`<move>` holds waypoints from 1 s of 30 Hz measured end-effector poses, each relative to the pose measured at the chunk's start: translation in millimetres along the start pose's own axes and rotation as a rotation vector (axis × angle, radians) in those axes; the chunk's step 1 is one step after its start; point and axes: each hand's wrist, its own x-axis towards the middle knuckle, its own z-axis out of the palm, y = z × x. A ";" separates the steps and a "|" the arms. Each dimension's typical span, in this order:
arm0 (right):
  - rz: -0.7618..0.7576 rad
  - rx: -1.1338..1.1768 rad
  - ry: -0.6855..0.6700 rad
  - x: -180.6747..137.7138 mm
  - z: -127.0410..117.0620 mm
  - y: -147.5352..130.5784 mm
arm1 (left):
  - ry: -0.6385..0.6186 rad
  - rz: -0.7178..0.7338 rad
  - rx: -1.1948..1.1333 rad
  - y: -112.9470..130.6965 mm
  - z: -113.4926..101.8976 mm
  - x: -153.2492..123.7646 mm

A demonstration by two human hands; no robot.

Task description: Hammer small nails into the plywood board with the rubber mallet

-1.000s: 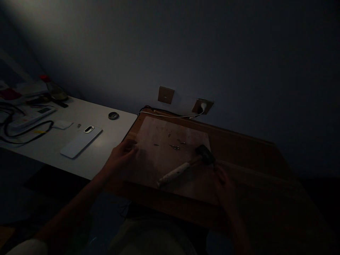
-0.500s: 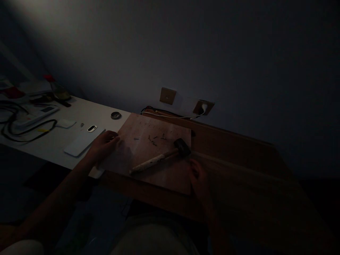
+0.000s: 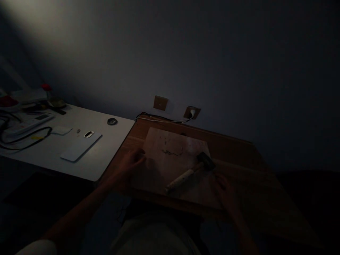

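A thin wooden board lies on the brown wooden table. My left hand grips its left edge with the fingers curled. At the right edge my right hand is closed on the board, close to the hammer's head. Diagonally across the board rests a hammer with a thick dark head and a pale, worn handle. Several small metal pieces, like screws or nails, are scattered beyond the handle; dim light hides their exact kind.
To the left stands a white table carrying a pale phone-like slab, a roll of tape, a power strip and black cables. Behind, a white plug sits in a wall socket, its cord running along the wall.
Both hands have shifted the board to the right, off the white table's edge and fully onto the wooden one. The hammer and metal pieces moved along with it. The view has turned slightly.
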 end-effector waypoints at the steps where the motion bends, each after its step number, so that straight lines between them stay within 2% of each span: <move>1: 0.014 -0.013 0.022 0.6 -11.5 7.7 | -0.036 0.025 -0.010 5.5 10.1 -2.3; 5: 0.070 -0.063 0.103 2.0 -48.9 32.6 | -0.097 0.151 0.013 22.3 42.7 -10.2; 8: 0.089 -0.096 0.122 5.3 -64.3 41.3 | -0.065 0.200 0.141 24.2 56.7 -13.1; 11: 0.088 -0.124 0.126 9.0 -68.6 43.2 | -0.029 0.202 0.207 17.9 60.3 -14.3; 15: 0.075 -0.142 0.167 9.4 -64.0 44.4 | -0.059 0.250 0.219 10.6 54.4 -10.8; 19: 0.089 -0.146 0.208 7.8 -59.4 48.6 | -0.042 0.338 0.277 16.4 54.9 1.9; 26: 0.105 -0.137 0.210 7.0 -59.1 53.8 | -0.248 0.482 0.356 61.1 82.7 41.7; 30: 0.077 -0.112 0.212 5.7 -56.7 52.5 | -0.334 0.610 0.512 93.8 103.6 63.3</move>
